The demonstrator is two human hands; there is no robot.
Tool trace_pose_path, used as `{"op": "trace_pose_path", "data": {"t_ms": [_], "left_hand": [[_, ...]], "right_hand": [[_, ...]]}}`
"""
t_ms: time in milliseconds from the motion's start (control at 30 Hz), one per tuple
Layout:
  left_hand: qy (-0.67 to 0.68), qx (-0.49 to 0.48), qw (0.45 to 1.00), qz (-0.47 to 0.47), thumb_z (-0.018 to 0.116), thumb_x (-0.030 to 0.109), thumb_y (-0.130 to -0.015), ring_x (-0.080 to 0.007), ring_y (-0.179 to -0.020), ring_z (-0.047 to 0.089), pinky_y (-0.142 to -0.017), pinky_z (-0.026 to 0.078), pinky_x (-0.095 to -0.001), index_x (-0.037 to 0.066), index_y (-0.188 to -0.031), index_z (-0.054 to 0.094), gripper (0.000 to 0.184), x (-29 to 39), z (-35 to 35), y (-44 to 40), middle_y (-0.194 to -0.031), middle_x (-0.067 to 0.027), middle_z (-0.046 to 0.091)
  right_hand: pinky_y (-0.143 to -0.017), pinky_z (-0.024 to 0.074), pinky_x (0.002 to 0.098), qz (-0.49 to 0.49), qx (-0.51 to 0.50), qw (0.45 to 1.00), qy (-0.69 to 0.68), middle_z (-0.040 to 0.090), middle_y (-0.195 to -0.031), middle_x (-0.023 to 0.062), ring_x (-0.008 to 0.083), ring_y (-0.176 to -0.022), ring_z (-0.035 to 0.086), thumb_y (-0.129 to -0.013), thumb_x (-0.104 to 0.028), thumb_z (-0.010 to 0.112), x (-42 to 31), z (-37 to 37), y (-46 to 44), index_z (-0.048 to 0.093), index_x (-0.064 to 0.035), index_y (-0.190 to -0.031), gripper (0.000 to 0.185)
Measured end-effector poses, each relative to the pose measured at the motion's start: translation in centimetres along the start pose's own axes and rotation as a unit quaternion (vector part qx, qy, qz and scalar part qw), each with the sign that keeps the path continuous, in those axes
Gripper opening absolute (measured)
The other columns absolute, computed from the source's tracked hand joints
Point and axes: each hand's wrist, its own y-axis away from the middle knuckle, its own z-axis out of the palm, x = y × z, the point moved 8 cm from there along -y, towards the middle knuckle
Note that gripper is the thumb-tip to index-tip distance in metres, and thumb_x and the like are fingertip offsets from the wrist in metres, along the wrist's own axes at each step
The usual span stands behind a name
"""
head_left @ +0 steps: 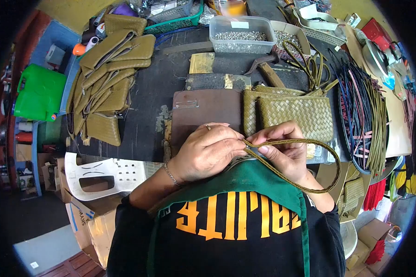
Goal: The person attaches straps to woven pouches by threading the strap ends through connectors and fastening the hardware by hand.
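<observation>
Both my hands meet at the table's front edge, close to my green apron. My left hand [216, 150] is closed, its fingertips pinching the joined ends of an olive strap [330, 152]. Thumb and fingers of my right hand [282, 147] grip the same strap near those ends, and its loop arcs out to the right over my wrist. A small metal piece seems to sit at the join, mostly hidden by my fingers. Just beyond my hands lie a brown board [205, 115] and woven olive pouches [293, 113], with more straps [314, 69] bunched behind them.
A pile of olive pouches [108, 78] lies at left. Behind stand a clear tub of metal bits [241, 36] and a hammer [270, 74]. Coloured strips [363, 111] hang bundled at right. A white plastic chair [99, 173] stands below the table's front edge.
</observation>
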Motion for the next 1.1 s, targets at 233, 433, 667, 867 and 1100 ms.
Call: {"op": "trace_pose_path", "data": {"t_ms": [233,433,667,867,1100], "left_hand": [[0.0,-0.017,0.999,-0.034,0.068,0.01,-0.061,-0.0173,-0.07,0.057,-0.059,0.046,-0.0279,0.004,-0.074,0.057,0.018,-0.2,0.2,0.0,-0.075,-0.0043,0.055],[0.021,-0.011,0.993,-0.119,0.067,0.01,-0.062,-0.0184,-0.065,0.055,-0.054,0.045,-0.0288,0.004,-0.074,0.056,0.018,-0.4,-0.1,-0.8,-0.076,-0.0037,0.051],[-0.058,-0.069,0.996,-0.011,0.062,0.014,-0.068,-0.0161,-0.067,0.054,-0.059,0.042,-0.0279,0.006,-0.074,0.056,0.012,0.4,1.0,-0.7,-0.078,-0.0026,0.049],[-0.024,-0.101,0.991,-0.085,0.067,0.008,-0.065,-0.0186,-0.073,0.056,-0.06,0.046,-0.0287,0.003,-0.084,0.057,0.022,-0.3,1.3,-0.7,-0.082,-0.0062,0.053],[-0.052,-0.122,0.991,-0.016,0.057,0.017,-0.073,-0.0166,-0.076,0.053,-0.07,0.041,-0.0315,0.006,-0.084,0.055,0.015,0.5,1.7,-0.8,-0.084,-0.0031,0.049]], "right_hand": [[-0.076,0.0458,0.028,-0.034,-0.029,0.995,0.085,0.054,-0.088,0.0137,0.0182,-0.087,0.055,-0.076,0.006,0.051,-0.9,0.2,0.1,0.039,0.0002,-0.09,0.02],[-0.077,0.0453,0.0291,-0.049,-0.054,0.989,0.126,0.054,-0.088,0.0131,0.0177,-0.087,0.055,-0.073,0.006,0.056,-1.7,0.4,0.4,0.04,0.0005,-0.094,0.027],[-0.077,0.0454,0.0279,-0.069,-0.024,0.987,0.143,0.052,-0.092,0.0115,0.0168,-0.087,0.054,-0.066,0.006,0.064,-1.8,1.0,0.1,0.032,-0.0032,-0.111,0.056],[-0.071,0.0475,0.0234,-0.033,0.019,0.99,0.138,0.053,-0.087,0.01,0.0136,-0.083,0.055,-0.071,0.009,0.057,-0.9,0.1,0.4,0.034,-0.003,-0.106,0.044],[-0.066,0.0463,0.0242,-0.084,0.017,0.989,0.124,0.053,-0.084,0.0133,0.0153,-0.077,0.054,-0.072,0.01,0.055,-1.3,0.6,0.5,0.036,-0.0026,-0.091,0.03]]}}
